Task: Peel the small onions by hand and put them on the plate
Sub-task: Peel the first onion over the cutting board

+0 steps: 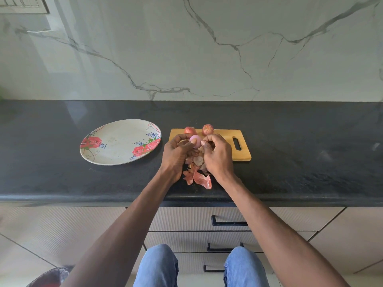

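My left hand (176,152) grips a pale pink peeled onion (195,140) above the near left corner of the wooden cutting board (228,141). My right hand (217,154) is close beside it with curled fingers; whether it pinches a scrap of skin I cannot tell. Two unpeeled red onions (189,130) (207,129) sit at the board's far edge. A floral plate (120,141) lies left of the board with nothing on it. A heap of onion skins (199,172) lies on the counter under my hands.
The black stone counter (310,162) runs wall to wall, its front edge just below the skins. A marble backsplash rises behind. Drawers with dark handles (228,222) are below, and my knees in jeans show at the bottom.
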